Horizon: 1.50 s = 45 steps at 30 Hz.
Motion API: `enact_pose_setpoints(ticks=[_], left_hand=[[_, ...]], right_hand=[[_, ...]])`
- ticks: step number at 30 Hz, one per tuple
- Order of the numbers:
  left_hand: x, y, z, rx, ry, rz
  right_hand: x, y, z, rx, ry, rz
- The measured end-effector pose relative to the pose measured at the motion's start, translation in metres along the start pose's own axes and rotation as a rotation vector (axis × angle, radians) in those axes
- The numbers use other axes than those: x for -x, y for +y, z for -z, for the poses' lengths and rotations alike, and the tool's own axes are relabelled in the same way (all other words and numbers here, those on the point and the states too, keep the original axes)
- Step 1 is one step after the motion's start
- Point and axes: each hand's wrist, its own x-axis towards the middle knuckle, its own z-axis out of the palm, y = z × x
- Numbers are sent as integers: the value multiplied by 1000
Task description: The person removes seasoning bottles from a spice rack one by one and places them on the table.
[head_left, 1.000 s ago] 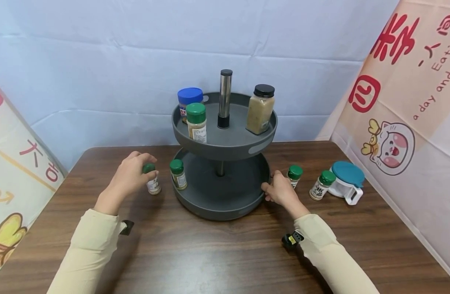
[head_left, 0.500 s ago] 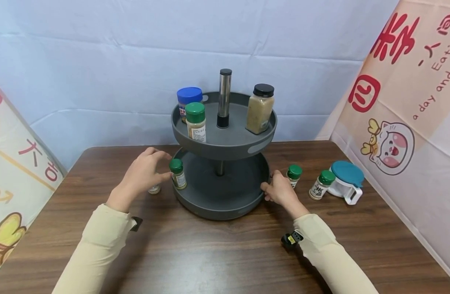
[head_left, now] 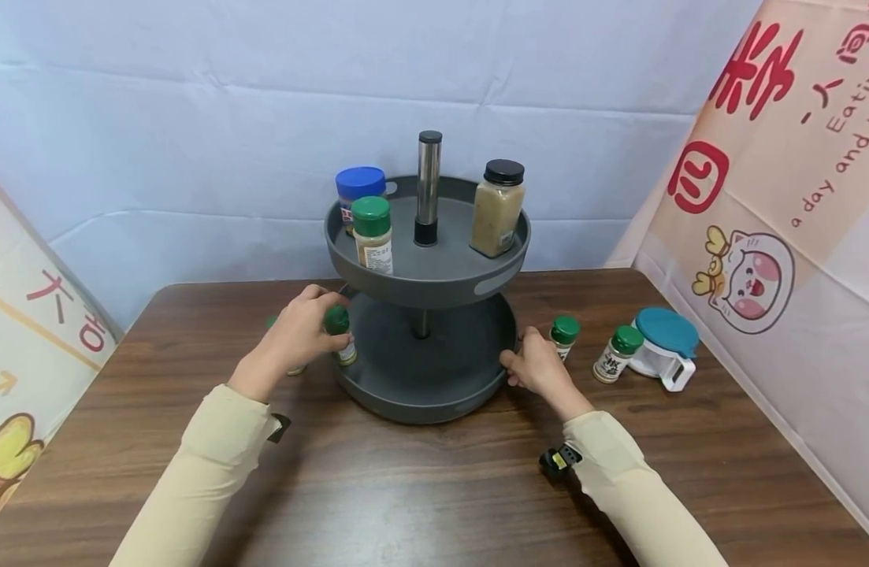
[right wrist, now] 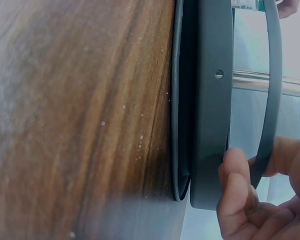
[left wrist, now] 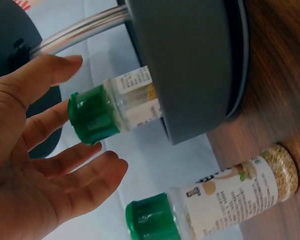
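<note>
A two-tier dark grey turntable rack stands on the table. Just inside the left edge of its lower tray point(head_left: 434, 378) is a small green-capped spice jar point(left wrist: 132, 100). My left hand point(head_left: 299, 335) reaches around that jar's cap, thumb and fingers spread; in the left wrist view the thumb point(left wrist: 65, 67) is apart from the cap. My right hand point(head_left: 540, 366) grips the lower tray's right rim between thumb and fingers point(right wrist: 235, 195). Another green-capped spice jar point(left wrist: 230, 195), holding pale granules, stands on the table left of the rack, mostly behind my left hand in the head view.
The upper tray point(head_left: 434, 287) carries a blue-lidded jar point(head_left: 359, 185), a larger green-capped jar point(head_left: 373, 236) and a black-lidded jar point(head_left: 498, 209). Right of the rack stand two green-capped jars point(head_left: 564, 335) point(head_left: 617, 354) and a teal-lidded white container point(head_left: 664, 342). Cloth hangs behind.
My left hand has moved right, from the spice jar on the table to the one in the lower tray. The right hand stays on the rim. The head view has shifted slightly.
</note>
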Motion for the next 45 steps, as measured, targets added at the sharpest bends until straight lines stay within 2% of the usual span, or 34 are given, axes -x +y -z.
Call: enact_pose_setpoints(ticks=[5, 12, 29, 40, 45], left_hand=[[-1, -2, -4, 2, -15, -18], [-2, -2, -8, 6, 31, -73], [0, 1, -11, 37, 23, -59], [2, 3, -2, 33, 22, -55], [1, 8, 8, 2, 63, -77]], right_hand=[[0, 0, -1, 12, 5, 16], [-1, 0, -1, 2, 6, 0], [0, -1, -2, -8, 6, -17], [-1, -1, -2, -6, -10, -21], [0, -1, -1, -17, -19, -23]])
